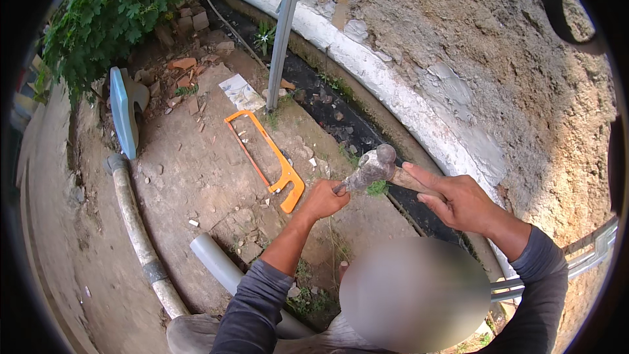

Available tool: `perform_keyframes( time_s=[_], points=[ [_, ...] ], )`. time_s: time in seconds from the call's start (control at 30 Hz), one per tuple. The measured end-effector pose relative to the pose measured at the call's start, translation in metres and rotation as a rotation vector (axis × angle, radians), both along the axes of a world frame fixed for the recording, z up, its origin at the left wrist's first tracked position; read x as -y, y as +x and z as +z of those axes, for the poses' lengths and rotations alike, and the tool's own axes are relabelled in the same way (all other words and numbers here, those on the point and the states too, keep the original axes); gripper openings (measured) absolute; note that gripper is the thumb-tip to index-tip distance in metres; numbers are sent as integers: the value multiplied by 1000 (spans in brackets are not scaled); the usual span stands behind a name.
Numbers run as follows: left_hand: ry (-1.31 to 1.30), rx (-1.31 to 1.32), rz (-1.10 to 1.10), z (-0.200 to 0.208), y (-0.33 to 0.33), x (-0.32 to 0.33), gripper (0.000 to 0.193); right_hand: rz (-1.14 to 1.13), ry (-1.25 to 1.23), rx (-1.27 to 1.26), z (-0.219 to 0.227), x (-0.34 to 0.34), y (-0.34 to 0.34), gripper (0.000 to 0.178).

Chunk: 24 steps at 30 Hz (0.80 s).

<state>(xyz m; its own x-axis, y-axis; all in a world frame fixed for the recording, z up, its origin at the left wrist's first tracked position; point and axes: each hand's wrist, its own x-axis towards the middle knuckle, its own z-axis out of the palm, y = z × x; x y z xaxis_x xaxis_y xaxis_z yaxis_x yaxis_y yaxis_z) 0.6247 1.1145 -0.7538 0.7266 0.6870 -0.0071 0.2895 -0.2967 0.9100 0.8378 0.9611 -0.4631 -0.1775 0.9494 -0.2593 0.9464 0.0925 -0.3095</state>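
Note:
My right hand (462,203) is closed round the wooden handle of a ball-peen hammer (372,166), thumb stretched along the shaft. The hammer's grey, dusty head points down-left to my left hand (325,199), close to its fist. My left hand is closed round a dark metal rod (339,189), of which only a short end shows; the rest is hidden in the fist. Just left of that hand, an orange hacksaw (272,157) lies flat on the ground.
A grey pipe (226,263) lies below my left forearm, with a longer dirty pipe (139,223) further left. A metal post (284,39) stands beside a dark drain channel (327,108) along a rough wall (439,33). A blue plastic seat (122,111) and broken bricks (185,72) lie far left.

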Motion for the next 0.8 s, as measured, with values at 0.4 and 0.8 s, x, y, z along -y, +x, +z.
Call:
perform_keyframes(
  time_s=[0.4,0.8],
  points=[
    [-59,36,-21,-5,-6,-5,43,0,-187,160,-32,21,13,67],
    [-363,443,419,5,-26,-34,40,-783,199,-896,-149,-24,2,52]
  ],
)
